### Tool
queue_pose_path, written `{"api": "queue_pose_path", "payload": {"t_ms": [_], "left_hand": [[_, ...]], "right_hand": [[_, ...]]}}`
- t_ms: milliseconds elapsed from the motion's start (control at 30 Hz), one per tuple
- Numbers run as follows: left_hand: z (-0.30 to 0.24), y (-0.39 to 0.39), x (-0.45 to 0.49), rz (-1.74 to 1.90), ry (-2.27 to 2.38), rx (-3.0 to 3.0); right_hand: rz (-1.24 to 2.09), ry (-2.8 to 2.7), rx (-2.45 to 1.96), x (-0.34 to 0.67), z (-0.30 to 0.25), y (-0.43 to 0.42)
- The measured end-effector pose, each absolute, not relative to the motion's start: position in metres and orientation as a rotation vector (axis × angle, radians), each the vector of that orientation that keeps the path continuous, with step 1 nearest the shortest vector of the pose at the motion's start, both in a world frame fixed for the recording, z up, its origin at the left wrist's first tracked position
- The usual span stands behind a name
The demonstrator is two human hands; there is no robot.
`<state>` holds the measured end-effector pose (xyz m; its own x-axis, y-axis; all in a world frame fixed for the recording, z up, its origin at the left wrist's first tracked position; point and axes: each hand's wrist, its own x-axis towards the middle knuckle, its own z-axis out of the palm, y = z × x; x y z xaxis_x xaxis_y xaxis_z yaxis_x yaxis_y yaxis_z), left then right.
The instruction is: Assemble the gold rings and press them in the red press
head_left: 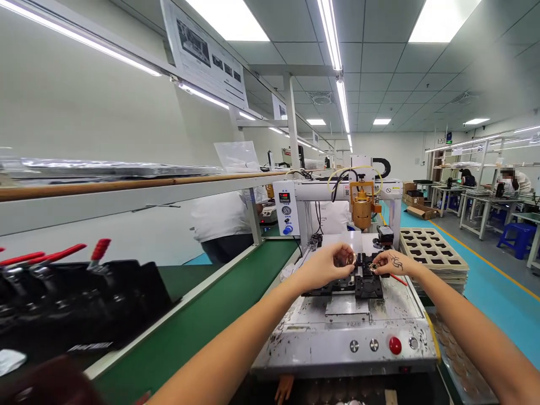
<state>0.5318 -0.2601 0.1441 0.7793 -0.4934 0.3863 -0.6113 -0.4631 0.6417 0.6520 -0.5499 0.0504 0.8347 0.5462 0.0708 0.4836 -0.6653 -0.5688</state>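
Both my arms reach out over a small benchtop machine. My left hand is closed in a pinch on a small round coppery part just above the black fixture on the machine's plate. My right hand, with a small tattoo on its back, has its fingers pinched on a small part at the fixture's right side; I cannot make out what it is. The two hands are almost touching over the fixture.
A brass-coloured dispensing head hangs behind the fixture. A red button sits on the machine's front panel. A green conveyor belt runs on the left, and a stack of trays stands on the right. Other people work at benches far right.
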Motion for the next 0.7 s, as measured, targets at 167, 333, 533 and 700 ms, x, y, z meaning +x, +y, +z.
{"api": "queue_pose_path", "payload": {"t_ms": [167, 333, 533, 700], "left_hand": [[0.142, -0.231, 0.488, 0.173, -0.761, 2.204], [0.128, -0.208, 0.451, 0.180, -0.701, 2.220], [0.117, -0.206, 0.424, 0.248, -0.591, 2.225], [0.097, -0.212, 0.403, 0.334, -0.553, 2.200]], "right_hand": [[0.131, -0.796, -2.439, 0.650, 0.049, -0.552], [-0.099, -0.815, -2.411, 0.637, 0.040, -0.548], [-0.382, -0.722, -2.419, 0.630, 0.042, -0.538], [-0.637, -0.585, -2.354, 0.572, 0.037, -0.544]]}}
